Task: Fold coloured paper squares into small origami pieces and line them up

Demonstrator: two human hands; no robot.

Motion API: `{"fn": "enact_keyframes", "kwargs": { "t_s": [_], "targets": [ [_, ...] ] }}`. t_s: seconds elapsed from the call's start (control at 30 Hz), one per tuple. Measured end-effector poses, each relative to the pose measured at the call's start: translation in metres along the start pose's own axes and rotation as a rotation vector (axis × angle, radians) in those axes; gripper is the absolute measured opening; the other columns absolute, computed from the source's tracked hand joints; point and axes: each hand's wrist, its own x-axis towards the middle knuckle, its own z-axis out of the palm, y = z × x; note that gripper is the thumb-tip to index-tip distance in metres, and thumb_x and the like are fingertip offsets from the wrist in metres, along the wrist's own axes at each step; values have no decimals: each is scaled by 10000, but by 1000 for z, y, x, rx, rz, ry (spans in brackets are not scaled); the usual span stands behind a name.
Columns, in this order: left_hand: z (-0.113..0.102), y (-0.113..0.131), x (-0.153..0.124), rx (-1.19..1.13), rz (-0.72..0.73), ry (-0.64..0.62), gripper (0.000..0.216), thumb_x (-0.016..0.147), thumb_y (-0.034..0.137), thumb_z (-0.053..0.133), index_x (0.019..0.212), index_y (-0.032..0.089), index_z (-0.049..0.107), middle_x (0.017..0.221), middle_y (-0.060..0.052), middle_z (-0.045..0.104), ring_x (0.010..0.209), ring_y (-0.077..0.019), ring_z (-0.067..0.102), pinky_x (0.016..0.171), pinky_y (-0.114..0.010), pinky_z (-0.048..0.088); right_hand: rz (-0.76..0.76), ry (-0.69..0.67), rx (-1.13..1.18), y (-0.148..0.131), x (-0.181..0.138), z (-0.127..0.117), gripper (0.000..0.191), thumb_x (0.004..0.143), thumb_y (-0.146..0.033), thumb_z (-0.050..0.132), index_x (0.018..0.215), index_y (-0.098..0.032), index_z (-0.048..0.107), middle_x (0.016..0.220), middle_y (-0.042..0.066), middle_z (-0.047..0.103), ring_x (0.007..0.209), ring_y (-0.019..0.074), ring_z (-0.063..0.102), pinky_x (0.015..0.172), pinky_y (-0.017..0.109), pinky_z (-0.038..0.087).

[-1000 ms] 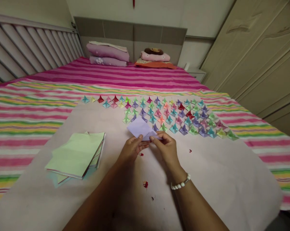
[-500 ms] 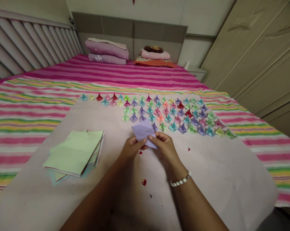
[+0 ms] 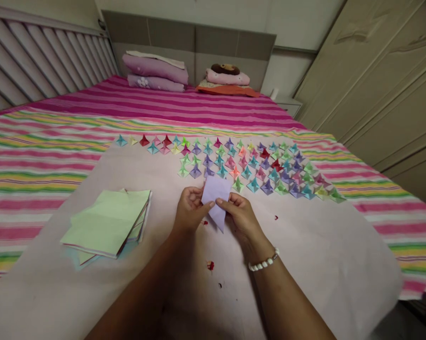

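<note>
A folded purple sheet of origami paper [image 3: 216, 191] is held up between my hands, its lower end coming to a point. My left hand [image 3: 191, 210] pinches its left side, thumb on the front face and fingers behind. On the other side, my right hand [image 3: 238, 212] grips the paper the same way, and a white beaded bracelet [image 3: 264, 262] circles that wrist. Just beyond the paper stand rows of small folded paper pieces [image 3: 253, 185] in many colours. To my left lies a stack of square paper [image 3: 108, 222], pale green on top.
A large pale sheet [image 3: 304, 264] covers the near part of a striped bed [image 3: 32, 165]. Small red scraps [image 3: 210, 266] lie on it. Folded bedding [image 3: 154, 71] is piled by the headboard [image 3: 170, 38], with a white railing [image 3: 50, 56] left and a wardrobe [image 3: 386, 80] right.
The purple paper has turned in my hands, from lying slanted to standing more upright with its point down. My left fingers have shifted along its edge. The view has moved slightly.
</note>
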Motion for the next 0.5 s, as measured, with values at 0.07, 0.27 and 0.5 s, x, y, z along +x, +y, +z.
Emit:
{"fn": "enact_keyframes", "kwargs": {
  "t_s": [0.07,0.27,0.5],
  "targets": [
    [0,-2,0,-13,33,-22,511,475,217,868,763,193,447,745,14,673,642,-119,635,624,-235,498,-8,-6,10,-1,0,1,181,622,-290,821,699,-189,694,605,-33,657,534,116,562,596,268,459],
    [-1,-7,-3,33,17,-72,432,538,190,834,916,167,625,832,-21,689,704,-125,641,667,-239,500,-91,49,40,-6,-1,5,265,615,-315,816,833,-195,724,780,23,742,704,197,659,712,343,514],
    [2,-4,-5,23,-40,-36,445,503,192,852,924,155,715,892,-65,722,821,-182,666,775,-307,527,-104,48,21,-6,-2,3,224,646,-332,795,807,-192,728,750,24,734,670,194,646,697,347,516]
  ]
}}
